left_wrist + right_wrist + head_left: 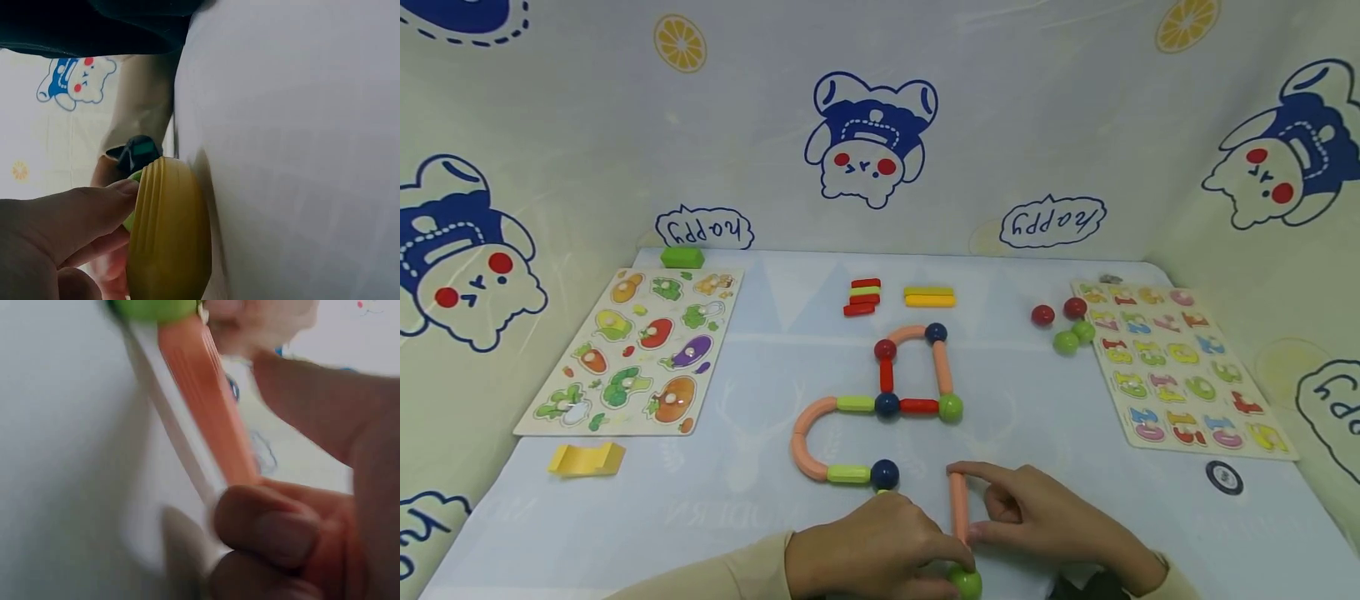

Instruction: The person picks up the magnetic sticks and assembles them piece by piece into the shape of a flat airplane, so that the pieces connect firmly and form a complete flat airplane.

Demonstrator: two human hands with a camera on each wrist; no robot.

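At the front of the table my left hand (pixel 880 546) pinches a green ball (pixel 966 582) with thumb and fingers. My right hand (pixel 1045 517) grips a straight peach stick (pixel 959 507), index finger at its far end and thumb beside its near part. The right wrist view shows that stick's ridged end (pixel 194 356) right at the green ball (pixel 159 307). A yellow ridged stick (pixel 172 231) stands large before my left fingers, partly covering the ball. Beyond my left hand, a navy ball (pixel 884 474) ends a curved chain of sticks (pixel 850 474); what lies under the hand is hidden.
A looped part with a red ball (pixel 885 350) continues the chain. Loose short sticks (pixel 866 297), yellow sticks (pixel 929 302) and red and green balls (pixel 1065 342) lie farther back. Picture boards (pixel 647 354) (pixel 1180 367) flank them. A yellow block (pixel 586 460) is at left, a black disc (pixel 1225 477) at right.
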